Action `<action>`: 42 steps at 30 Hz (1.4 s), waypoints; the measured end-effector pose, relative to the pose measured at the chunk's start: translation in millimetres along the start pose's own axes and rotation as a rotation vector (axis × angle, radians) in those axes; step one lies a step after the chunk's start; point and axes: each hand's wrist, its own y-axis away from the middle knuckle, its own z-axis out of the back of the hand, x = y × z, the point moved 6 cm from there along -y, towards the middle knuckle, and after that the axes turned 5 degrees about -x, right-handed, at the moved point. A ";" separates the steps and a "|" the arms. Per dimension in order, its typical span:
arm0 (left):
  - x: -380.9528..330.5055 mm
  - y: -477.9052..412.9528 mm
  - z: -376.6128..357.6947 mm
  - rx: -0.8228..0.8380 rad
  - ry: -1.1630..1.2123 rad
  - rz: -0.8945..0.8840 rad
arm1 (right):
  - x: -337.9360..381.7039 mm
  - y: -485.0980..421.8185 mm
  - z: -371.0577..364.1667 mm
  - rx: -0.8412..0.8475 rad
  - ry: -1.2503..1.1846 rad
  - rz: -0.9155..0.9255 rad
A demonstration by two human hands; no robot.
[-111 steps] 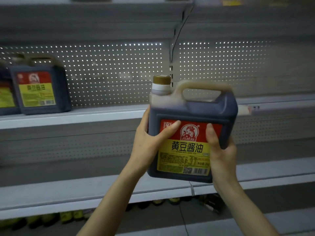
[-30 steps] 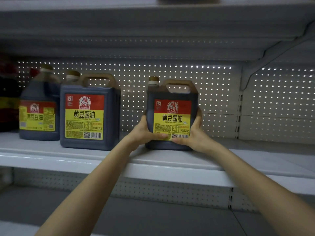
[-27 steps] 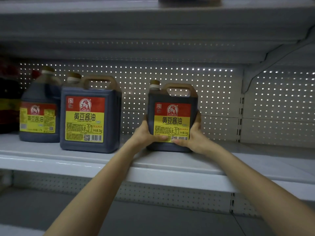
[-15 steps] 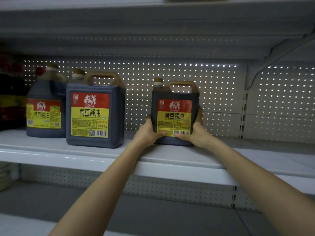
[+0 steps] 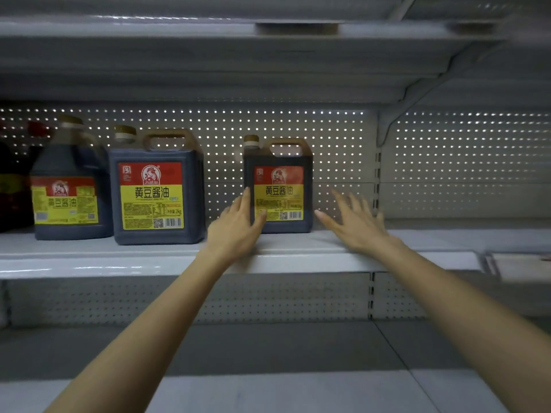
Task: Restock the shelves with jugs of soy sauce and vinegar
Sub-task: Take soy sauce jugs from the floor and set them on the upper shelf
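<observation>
Grip slack, left hand (image 5: pixel 237 231) touches jug (image 5: pixel 278 186), covering its label corner; right hand (image 5: pixel 357 225) blurred, spread, apart

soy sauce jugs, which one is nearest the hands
The rightmost jug, standing alone: the left hand touches its left side and the right hand hovers beside it. The middle jug and leftmost jug stand clear of both hands.
</observation>
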 end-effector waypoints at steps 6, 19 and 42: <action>-24.5 39.2 -12.5 0.025 0.006 -0.106 | -36.1 55.8 16.8 -0.073 0.208 -0.085; -129.3 100.4 -60.4 0.062 0.058 -0.388 | -143.6 181.1 69.2 -0.062 0.387 -0.331; -404.9 241.4 -140.8 0.182 0.080 -0.754 | -384.5 412.7 173.9 0.075 0.549 -0.697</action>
